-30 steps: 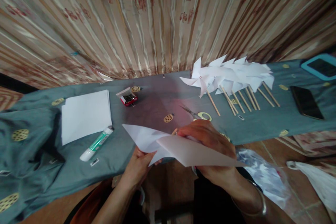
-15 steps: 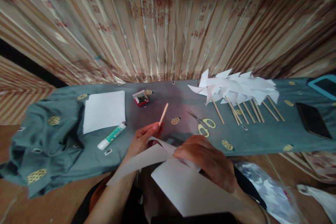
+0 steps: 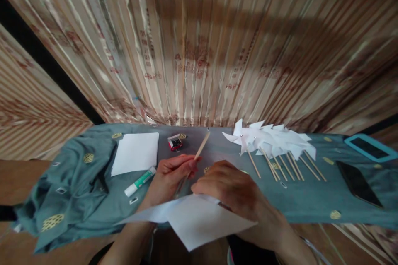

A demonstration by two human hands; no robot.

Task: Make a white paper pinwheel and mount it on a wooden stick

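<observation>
My left hand (image 3: 175, 172) is closed around a thin wooden stick (image 3: 202, 145), its upper end pointing away and to the right. My right hand (image 3: 228, 186) grips a white paper pinwheel (image 3: 199, 217) near its middle, the fingers curled over it. The pinwheel's blades spread out below both hands, toward me. Whether the stick touches the paper is hidden behind my fingers. Just beyond my left hand stands a small red box of pins (image 3: 175, 143), open. A glue stick (image 3: 139, 182) lies to the left of that hand.
A stack of white paper sheets (image 3: 136, 153) lies at the left. Several finished paper pinwheels on sticks (image 3: 273, 138) overlap at the right. Farther right are a black phone (image 3: 359, 184) and a blue-framed device (image 3: 371, 148). The green cloth (image 3: 93, 182) is bunched at the left end.
My view has tilted up, so the table sits lower. My right hand and the pinwheel have come nearer the left hand and the stick. The scissors are now mostly hidden behind my right hand.
</observation>
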